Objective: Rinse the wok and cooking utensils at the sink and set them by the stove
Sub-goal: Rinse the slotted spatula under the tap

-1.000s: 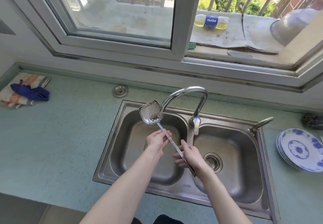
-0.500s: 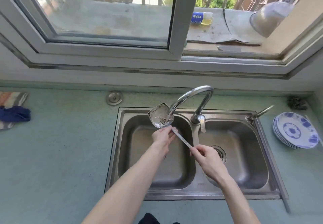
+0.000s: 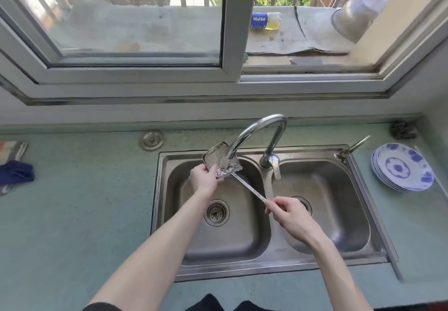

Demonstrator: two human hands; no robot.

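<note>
Right hand (image 3: 289,216) pinches the spatula (image 3: 224,161) handle's end; left hand (image 3: 203,177) rubs the blade, just beyond its fingers, under the faucet (image 3: 254,133) (water hitting metal). Best turn the blade, rinsing both faces.

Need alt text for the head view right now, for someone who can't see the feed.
Over the left basin of a double steel sink, the right hand grips a metal spatula by its handle while the left hand holds its blade under the faucet. Blue-patterned plates are stacked on the counter at right.
</note>
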